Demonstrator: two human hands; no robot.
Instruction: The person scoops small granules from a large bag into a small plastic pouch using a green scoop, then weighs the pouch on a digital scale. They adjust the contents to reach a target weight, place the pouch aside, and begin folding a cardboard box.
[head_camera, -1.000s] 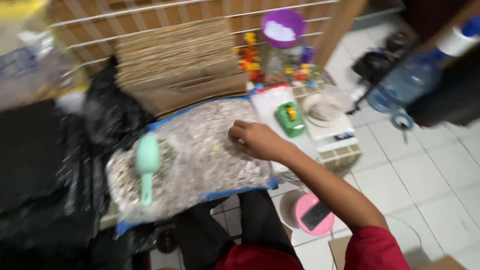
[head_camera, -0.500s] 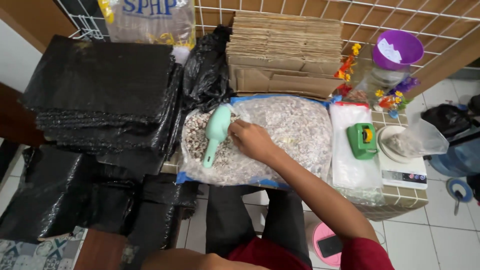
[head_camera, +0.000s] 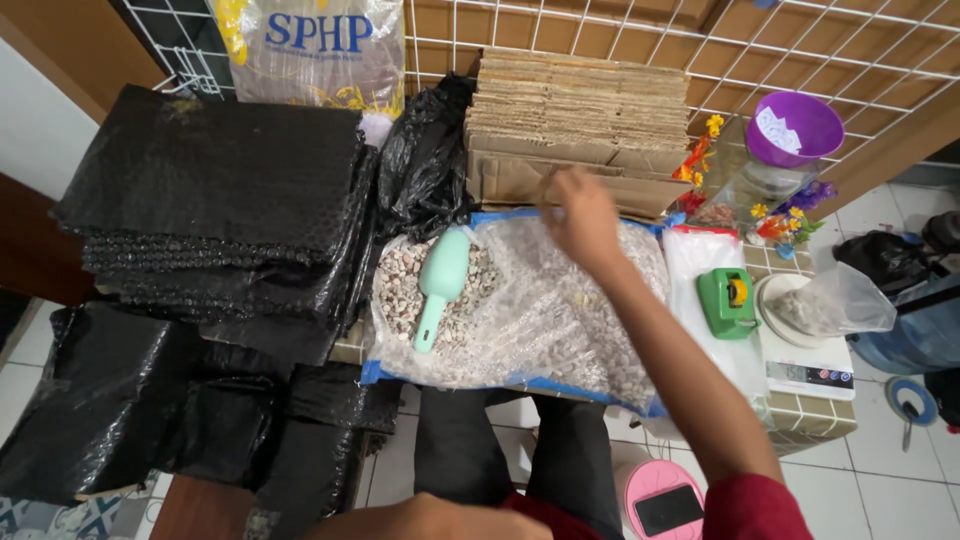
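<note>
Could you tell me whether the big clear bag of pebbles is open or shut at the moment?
Open. The bag is spread at its left end, where a green scoop lies directly on bare pebbles.

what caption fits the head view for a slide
Right hand reaches toward stacked cardboard above an open bag of gravel holding a mint scoop.

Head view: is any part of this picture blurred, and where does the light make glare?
Head view: the right hand is motion-blurred over the flattened cardboard stack; the mint scoop and the gravel bag are sharp; glare shines on the bag's clear plastic and on the black bubble-wrap stack; lighting is even, with soft shadows.
</note>
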